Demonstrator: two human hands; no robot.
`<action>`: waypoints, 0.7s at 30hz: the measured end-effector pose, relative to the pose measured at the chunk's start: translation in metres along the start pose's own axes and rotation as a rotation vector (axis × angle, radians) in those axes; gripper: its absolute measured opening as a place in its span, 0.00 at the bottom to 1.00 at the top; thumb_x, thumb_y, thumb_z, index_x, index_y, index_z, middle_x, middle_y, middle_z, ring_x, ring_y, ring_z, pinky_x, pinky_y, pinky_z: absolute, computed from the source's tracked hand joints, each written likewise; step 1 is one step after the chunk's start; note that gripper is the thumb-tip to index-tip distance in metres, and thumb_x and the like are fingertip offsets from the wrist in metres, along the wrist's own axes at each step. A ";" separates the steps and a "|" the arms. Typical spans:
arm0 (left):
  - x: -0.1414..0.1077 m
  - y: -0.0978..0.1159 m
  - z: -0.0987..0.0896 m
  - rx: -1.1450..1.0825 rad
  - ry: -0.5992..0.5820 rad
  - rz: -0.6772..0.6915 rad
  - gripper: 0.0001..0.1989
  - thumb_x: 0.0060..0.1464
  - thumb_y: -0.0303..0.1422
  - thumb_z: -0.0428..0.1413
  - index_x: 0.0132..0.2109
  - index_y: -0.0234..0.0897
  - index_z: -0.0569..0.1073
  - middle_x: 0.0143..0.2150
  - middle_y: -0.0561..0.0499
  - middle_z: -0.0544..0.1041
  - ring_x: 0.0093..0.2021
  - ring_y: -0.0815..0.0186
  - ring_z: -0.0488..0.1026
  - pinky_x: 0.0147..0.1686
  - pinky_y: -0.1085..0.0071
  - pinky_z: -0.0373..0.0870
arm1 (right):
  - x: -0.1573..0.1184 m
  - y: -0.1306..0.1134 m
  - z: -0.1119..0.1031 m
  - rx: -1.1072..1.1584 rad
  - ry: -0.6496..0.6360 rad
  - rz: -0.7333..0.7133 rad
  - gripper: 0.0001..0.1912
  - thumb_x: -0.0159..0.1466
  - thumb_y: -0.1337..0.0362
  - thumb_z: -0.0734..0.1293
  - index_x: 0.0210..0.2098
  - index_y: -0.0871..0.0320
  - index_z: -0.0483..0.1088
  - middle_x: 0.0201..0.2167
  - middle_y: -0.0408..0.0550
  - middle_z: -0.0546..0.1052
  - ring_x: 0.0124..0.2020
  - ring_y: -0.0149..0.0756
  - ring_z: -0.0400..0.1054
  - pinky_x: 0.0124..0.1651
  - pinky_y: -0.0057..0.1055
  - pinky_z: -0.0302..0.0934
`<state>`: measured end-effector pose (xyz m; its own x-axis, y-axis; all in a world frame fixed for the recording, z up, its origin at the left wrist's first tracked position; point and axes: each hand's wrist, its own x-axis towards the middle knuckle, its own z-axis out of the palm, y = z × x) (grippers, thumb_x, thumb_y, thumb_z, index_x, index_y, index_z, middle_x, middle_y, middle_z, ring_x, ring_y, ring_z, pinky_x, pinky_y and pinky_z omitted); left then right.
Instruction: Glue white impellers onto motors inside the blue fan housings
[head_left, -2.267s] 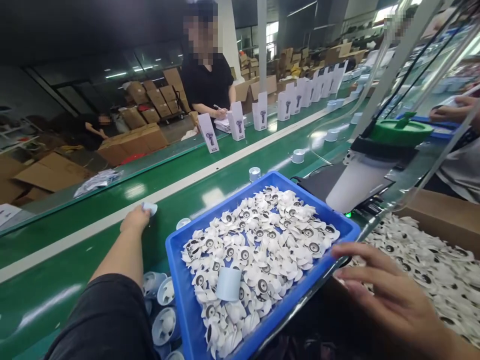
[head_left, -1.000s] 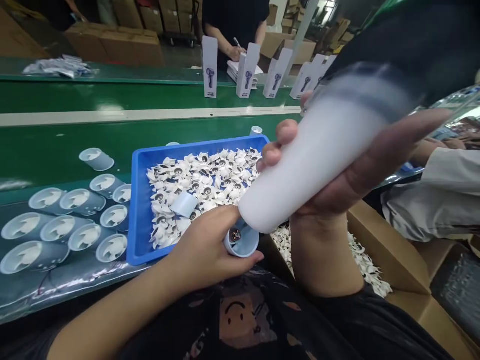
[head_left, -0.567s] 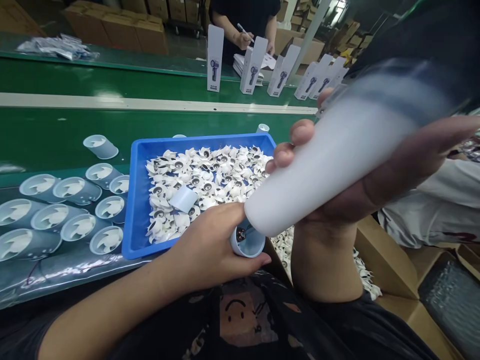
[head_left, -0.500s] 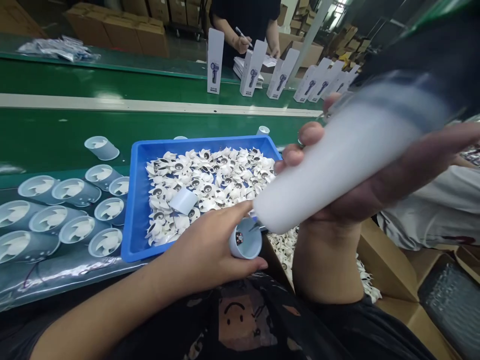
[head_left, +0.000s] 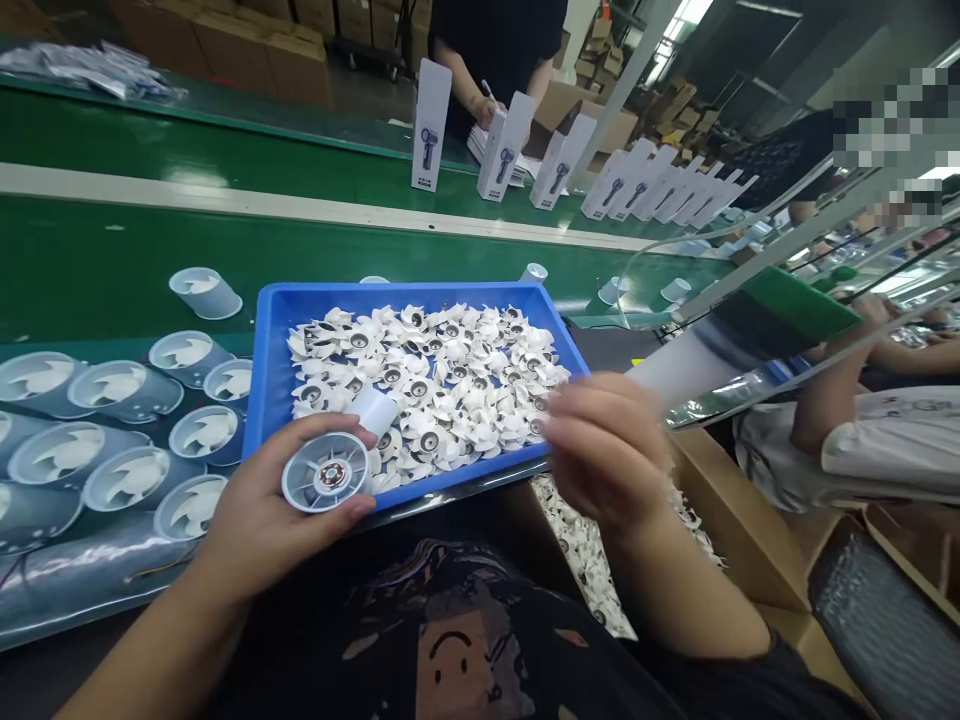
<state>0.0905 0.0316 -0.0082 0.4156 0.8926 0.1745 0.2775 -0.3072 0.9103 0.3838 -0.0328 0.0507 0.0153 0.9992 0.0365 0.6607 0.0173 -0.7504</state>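
My left hand [head_left: 262, 490] is wrapped round a light-blue fan housing [head_left: 326, 472]. Its open end faces me, showing ribs and a small motor at the centre. My right hand [head_left: 607, 445] is smeared by motion at the tray's right edge; its fingers look curled, but what they hold, if anything, cannot be made out. Behind it a blurred white thing with a dark part and green end [head_left: 802, 312] slants up to the right. A blue tray [head_left: 264, 380] of white fan blades [head_left: 450, 360] lies ahead, with a light-blue tube [head_left: 373, 410] on the blades.
Housings with white blades inside [head_left: 127, 478] stand at the left. White printed boxes [head_left: 504, 150] line the green bench [head_left: 315, 235]. Across it a person [head_left: 487, 60] holds a pen. A carton [head_left: 750, 520] with more blades is at my right.
My left hand has moved left with the housing, whose opening now faces me. The white tool that my right hand held over the housing has moved away from it, and that hand has swung back.
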 end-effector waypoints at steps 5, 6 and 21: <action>0.004 -0.006 -0.003 0.067 -0.103 -0.024 0.28 0.47 0.54 0.63 0.51 0.46 0.72 0.43 0.49 0.81 0.45 0.51 0.78 0.51 0.56 0.72 | 0.062 -0.005 0.034 -0.648 -0.360 0.140 0.06 0.68 0.69 0.65 0.41 0.60 0.75 0.48 0.54 0.75 0.53 0.45 0.69 0.57 0.49 0.64; 0.005 -0.007 -0.004 0.086 -0.135 -0.005 0.28 0.47 0.54 0.63 0.51 0.46 0.72 0.44 0.49 0.82 0.44 0.52 0.78 0.50 0.57 0.72 | 0.071 -0.005 0.038 -0.717 -0.416 0.150 0.06 0.68 0.66 0.66 0.43 0.61 0.74 0.48 0.52 0.75 0.52 0.43 0.70 0.56 0.47 0.66; -0.011 -0.004 -0.011 -0.133 -0.071 -0.029 0.26 0.47 0.47 0.65 0.50 0.43 0.71 0.45 0.46 0.81 0.46 0.52 0.78 0.51 0.57 0.72 | 0.094 -0.028 0.050 -0.868 -0.533 0.253 0.11 0.67 0.64 0.68 0.48 0.62 0.72 0.53 0.53 0.72 0.57 0.46 0.66 0.61 0.53 0.60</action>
<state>0.0750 0.0263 -0.0093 0.4709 0.8733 0.1250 0.1747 -0.2312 0.9571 0.3294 0.0627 0.0422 0.0347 0.8603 -0.5086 0.9990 -0.0150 0.0429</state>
